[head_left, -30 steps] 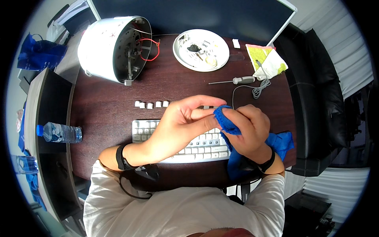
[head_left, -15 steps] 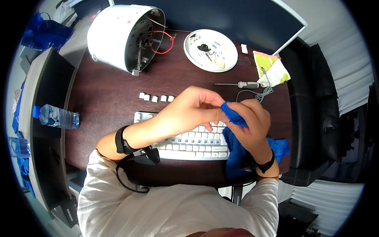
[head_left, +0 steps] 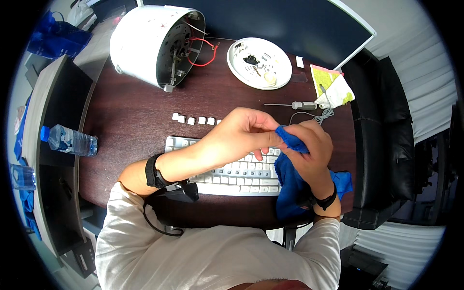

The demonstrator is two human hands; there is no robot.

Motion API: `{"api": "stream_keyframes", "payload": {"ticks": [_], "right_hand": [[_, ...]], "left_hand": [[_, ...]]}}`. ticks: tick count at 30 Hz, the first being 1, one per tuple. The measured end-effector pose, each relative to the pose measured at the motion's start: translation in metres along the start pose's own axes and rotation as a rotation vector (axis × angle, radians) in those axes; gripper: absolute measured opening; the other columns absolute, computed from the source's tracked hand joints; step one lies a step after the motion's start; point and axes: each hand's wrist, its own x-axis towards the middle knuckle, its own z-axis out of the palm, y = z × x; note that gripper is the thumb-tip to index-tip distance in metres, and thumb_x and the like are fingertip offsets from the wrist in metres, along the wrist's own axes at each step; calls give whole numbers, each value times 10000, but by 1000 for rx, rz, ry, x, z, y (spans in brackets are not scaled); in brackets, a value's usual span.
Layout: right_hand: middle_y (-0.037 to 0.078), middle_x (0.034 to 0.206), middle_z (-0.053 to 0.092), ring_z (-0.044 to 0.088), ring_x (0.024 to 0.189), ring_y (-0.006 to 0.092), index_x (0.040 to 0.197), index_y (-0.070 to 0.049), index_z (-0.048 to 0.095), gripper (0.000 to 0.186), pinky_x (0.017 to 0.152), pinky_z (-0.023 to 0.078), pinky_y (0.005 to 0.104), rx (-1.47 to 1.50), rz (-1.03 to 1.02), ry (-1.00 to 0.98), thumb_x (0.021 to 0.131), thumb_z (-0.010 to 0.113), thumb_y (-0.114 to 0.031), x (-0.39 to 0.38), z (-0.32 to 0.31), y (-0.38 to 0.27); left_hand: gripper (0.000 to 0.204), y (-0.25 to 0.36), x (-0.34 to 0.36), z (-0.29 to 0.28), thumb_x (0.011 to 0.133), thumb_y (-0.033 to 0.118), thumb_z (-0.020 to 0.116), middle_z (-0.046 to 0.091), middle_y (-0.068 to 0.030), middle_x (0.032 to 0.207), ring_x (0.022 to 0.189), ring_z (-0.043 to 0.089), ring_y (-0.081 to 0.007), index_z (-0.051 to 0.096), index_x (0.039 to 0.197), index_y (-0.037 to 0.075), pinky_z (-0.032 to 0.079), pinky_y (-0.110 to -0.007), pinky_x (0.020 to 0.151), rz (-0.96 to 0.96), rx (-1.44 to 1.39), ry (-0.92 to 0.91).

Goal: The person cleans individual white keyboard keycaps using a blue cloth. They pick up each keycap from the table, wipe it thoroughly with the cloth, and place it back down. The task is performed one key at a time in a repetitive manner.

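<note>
My right hand (head_left: 313, 153) is closed around a bunched blue cloth (head_left: 290, 186), and the rest of the cloth hangs down onto the table. Against the cloth's upper fold, my left hand (head_left: 244, 134) is closed in a pinch of thumb and fingers. Whatever sits between those fingertips is hidden. Under both hands lies a white keyboard (head_left: 237, 189), with one row showing bare switches and no caps. Several loose white keycaps (head_left: 201, 120) are lined up beyond the keyboard, partly covered by my left hand.
A white cylindrical appliance housing (head_left: 137, 46) lies on its side at the back left, red wire sticking out. Next to it stands a white plate (head_left: 237, 72) of small parts. A screwdriver (head_left: 304, 105), a coiled grey cable (head_left: 324, 115) and a water bottle (head_left: 72, 141) are around.
Both hands have shifted very slightly right, still together at the cloth's fold. The whole view has moved a little as well.
</note>
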Motion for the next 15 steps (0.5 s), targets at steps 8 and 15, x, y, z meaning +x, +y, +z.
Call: {"api": "stream_keyframes", "payload": {"ticks": [8,15], "right_hand": [[89,791,585,581,682,205,900,-34,601,304,583,446,271,10,24,65,647,766,-68,0,2,-1],[93,827,595,586,701,211,939,-34,607,324,615,457,273,-24,1,86,655,759,-58,-3,2,-2]], "left_hand": [[138,2,-2,0,868,69,575,664,-83,904,670,573,-58,621,966,-16,480,-184,579,10,-40,21],[121,3,-1,-3,867,75,577,656,-67,893,646,559,-49,602,960,1,468,-186,552,-14,-132,-21]]}}
